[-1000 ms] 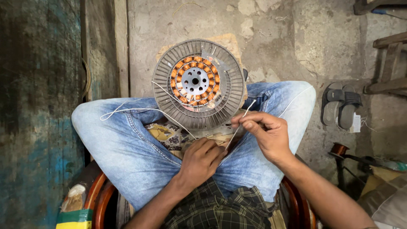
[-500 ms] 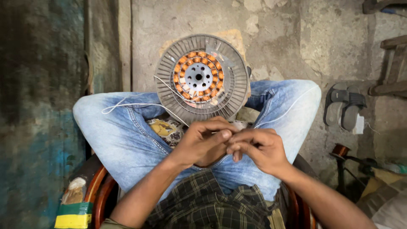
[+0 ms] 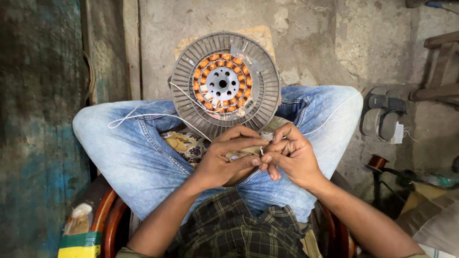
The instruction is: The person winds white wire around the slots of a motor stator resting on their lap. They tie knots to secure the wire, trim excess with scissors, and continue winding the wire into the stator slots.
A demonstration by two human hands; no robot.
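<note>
A round grey motor stator (image 3: pixel 224 85) with copper windings around a metal hub rests against my crossed, jeans-clad legs. A thin white thread (image 3: pixel 143 114) runs from it over my left knee and toward my hands. My left hand (image 3: pixel 227 157) and my right hand (image 3: pixel 289 155) meet in my lap just below the stator, fingertips pinched together on the thread and a small needle-like piece between them. A flowered cloth (image 3: pixel 184 143) lies under my left hand.
A pair of grey sandals (image 3: pixel 382 114) lies on the concrete floor at right. A small copper wire spool (image 3: pixel 377 162) stands near my right knee. A wooden frame (image 3: pixel 440 67) sits at far right. A blue-stained wall (image 3: pixel 38 119) rises at left.
My right hand has come down from its raised, pulling position to meet my left hand in my lap. The view has shifted slightly.
</note>
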